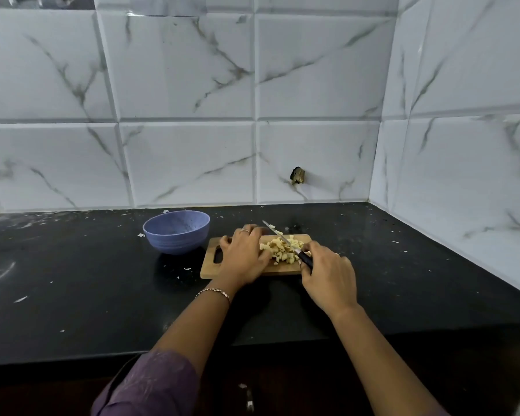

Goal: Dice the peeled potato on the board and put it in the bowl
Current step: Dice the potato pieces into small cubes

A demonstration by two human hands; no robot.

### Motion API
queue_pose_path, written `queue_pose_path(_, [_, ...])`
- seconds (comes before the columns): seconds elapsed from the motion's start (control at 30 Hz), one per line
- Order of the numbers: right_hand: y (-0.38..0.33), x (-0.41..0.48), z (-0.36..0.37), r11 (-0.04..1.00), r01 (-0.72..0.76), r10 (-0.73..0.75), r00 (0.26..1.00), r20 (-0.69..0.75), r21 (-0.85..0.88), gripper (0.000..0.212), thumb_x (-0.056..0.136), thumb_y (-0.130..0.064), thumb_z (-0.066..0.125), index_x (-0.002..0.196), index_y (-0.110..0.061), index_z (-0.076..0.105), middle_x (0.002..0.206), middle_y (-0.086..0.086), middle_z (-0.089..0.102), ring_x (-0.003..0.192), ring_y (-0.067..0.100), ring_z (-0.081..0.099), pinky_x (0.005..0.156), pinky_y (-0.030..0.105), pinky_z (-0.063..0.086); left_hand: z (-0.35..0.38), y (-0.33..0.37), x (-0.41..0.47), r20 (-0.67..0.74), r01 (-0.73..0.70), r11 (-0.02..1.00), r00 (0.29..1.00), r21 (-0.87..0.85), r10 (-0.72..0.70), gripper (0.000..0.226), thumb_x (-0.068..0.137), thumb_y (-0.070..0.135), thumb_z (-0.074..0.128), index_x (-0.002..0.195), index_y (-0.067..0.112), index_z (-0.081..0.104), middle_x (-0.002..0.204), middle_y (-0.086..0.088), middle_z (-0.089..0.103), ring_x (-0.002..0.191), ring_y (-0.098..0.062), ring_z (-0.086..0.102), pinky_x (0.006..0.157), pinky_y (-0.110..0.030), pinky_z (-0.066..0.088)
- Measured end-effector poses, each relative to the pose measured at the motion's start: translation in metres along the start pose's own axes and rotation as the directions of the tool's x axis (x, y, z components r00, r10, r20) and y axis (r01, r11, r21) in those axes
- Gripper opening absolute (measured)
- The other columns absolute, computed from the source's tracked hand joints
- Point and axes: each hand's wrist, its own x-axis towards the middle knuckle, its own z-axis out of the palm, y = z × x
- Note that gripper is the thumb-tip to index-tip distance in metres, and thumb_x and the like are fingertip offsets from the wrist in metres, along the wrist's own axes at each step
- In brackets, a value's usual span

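On the board (211,267), potato dice (279,251) touching relaxed left fingers (254,233), right fingers (319,250) curled round knife (304,258)

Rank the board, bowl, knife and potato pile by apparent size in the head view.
1. board, even partly covered
2. bowl
3. potato pile and knife: not ranked; the knife is longer but thin, the pile broader.

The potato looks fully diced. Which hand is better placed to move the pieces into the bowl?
Probably the left hand: it holds no tool, lies against the pale diced potato pieces on the wooden cutting board, and is on the side of the blue-purple bowl. The right hand grips the black-handled knife.
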Motion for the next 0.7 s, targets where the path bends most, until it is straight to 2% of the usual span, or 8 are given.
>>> queue_pose_path(0.07, [0.001,0.0,0.001,1.0,0.006,-0.006,1.0,-0.003,-0.005,0.022,0.095,-0.033,0.06,0.115,-0.025,0.054,0.103,-0.009,0.065,0.092,0.012,0.062,0.083,0.029,0.042,-0.002,0.002,0.008,0.01,-0.043,0.997,0.999,0.068,0.042,0.054,0.095,0.026,0.046,0.148,0.028,0.036,0.156,0.005,0.03,0.144,-0.013,0.023,0.113,-0.05,0.014])
queue_pose_path(0.17, [0.001,0.001,0.001,1.0,0.017,-0.017,1.0,-0.012,0.002,0.023,0.094,-0.032,0.062,0.115,-0.026,0.055,0.102,-0.009,0.064,0.091,0.012,0.061,0.085,0.03,0.042,-0.002,0.006,0.019,0.101,-0.069,0.984,0.993,0.164,0.052,0.063,0.095,0.017,0.043,0.154,0.024,0.024,0.162,0.006,0.02,0.148,-0.012,0.013,0.116,-0.053,0.01])
queue_pose_path(0.3, [0.0,0.0,0.001,0.999,0.044,-0.044,0.999,-0.013,-0.007,0.02,0.092,-0.03,0.065,0.11,-0.027,0.055,0.099,-0.01,0.062,0.088,0.011,0.06,0.086,0.031,0.042,-0.002,0.008,0.029,0.171,-0.096,0.973,0.983,0.208,0.061,0.066,0.091,0.005,0.042,0.152,0.024,0.028,0.16,0.007,0.027,0.148,-0.013,0.014,0.116,-0.053,0.008])
queue_pose_path(0.5, [-0.001,-0.001,0.0,0.998,0.053,-0.054,0.999,-0.011,-0.025,0.021,0.091,-0.03,0.065,0.109,-0.027,0.055,0.099,-0.01,0.062,0.089,0.012,0.06,0.088,0.032,0.041,-0.002,0.014,0.033,0.214,-0.096,0.982,0.975,0.161,0.06,0.062,0.091,0.003,0.039,0.148,0.027,0.038,0.15,0.003,0.042,0.145,-0.013,0.022,0.113,-0.053,0.01])
queue_pose_path(0.57, [-0.001,-0.001,0.0,0.999,0.048,-0.048,0.999,-0.011,-0.02,0.021,0.092,-0.03,0.065,0.11,-0.026,0.055,0.1,-0.01,0.062,0.09,0.012,0.059,0.089,0.032,0.041,-0.002,0.014,0.032,0.174,-0.076,0.993,0.983,0.085,0.06,0.062,0.091,0.002,0.039,0.147,0.029,0.038,0.148,0.003,0.044,0.144,-0.013,0.024,0.114,-0.052,0.01])
queue_pose_path(0.63, [-0.001,-0.001,-0.001,0.999,0.043,-0.044,0.999,-0.011,-0.022,0.021,0.092,-0.03,0.064,0.111,-0.026,0.055,0.101,-0.01,0.062,0.092,0.012,0.06,0.09,0.032,0.041,-0.002,0.012,0.032,0.075,-0.049,0.999,0.996,0.022,0.048,0.06,0.091,0.004,0.041,0.144,0.031,0.042,0.145,0.003,0.047,0.141,-0.013,0.029,0.113,-0.05,0.01])
queue_pose_path(0.7, [-0.001,-0.001,-0.001,0.999,0.039,-0.04,0.999,-0.006,-0.032,0.022,0.093,-0.031,0.063,0.112,-0.027,0.055,0.102,-0.011,0.062,0.093,0.012,0.06,0.09,0.032,0.04,-0.002,0.009,0.032,-0.024,-0.049,0.997,0.998,0.058,0.051,0.052,0.09,0.008,0.046,0.135,0.031,0.052,0.139,0.005,0.052,0.136,-0.013,0.036,0.112,-0.05,0.012])
